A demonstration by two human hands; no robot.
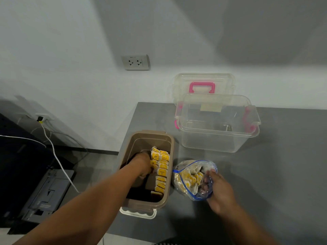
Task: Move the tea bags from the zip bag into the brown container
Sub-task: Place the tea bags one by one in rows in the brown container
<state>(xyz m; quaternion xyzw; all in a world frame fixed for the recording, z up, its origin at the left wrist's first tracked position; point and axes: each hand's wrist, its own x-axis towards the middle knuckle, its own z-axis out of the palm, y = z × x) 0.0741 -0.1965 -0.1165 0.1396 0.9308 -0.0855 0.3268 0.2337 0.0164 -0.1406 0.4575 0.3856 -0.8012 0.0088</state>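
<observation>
left hand in the brown container: placing step

1. hand state. the left hand reaches down into the brown container, knuckles up and fingers curled downward, just beside the row of tea bags. the fingertips are hidden, so it cannot be told whether they grip a tea bag or have let go. the right hand pinches the near wall of the zip bag, thumb outside and fingers showing through the plastic, and holds the mouth open toward the container.

2. location of parts. the container stands at the left edge of the grey table. the zip bag lies just beside its right wall. tea bags stand in 1 packed row along that right wall; the left half of the container floor is mostly bare. a further batch lies inside the zip bag.

3. step in hand. judged as mid-task: seating a tea bag against the row.

4. next move. lift the left hand out without dragging tags or strings, then reach into the open bag mouth. the right hand should keep the mouth wide.

5. markings. each tea bag carries a yellow tag with a dark mark, too small to read. the wall socket bears faint handwriting, illegible. the clear box carries a beige tape strip with no readable text.
</observation>
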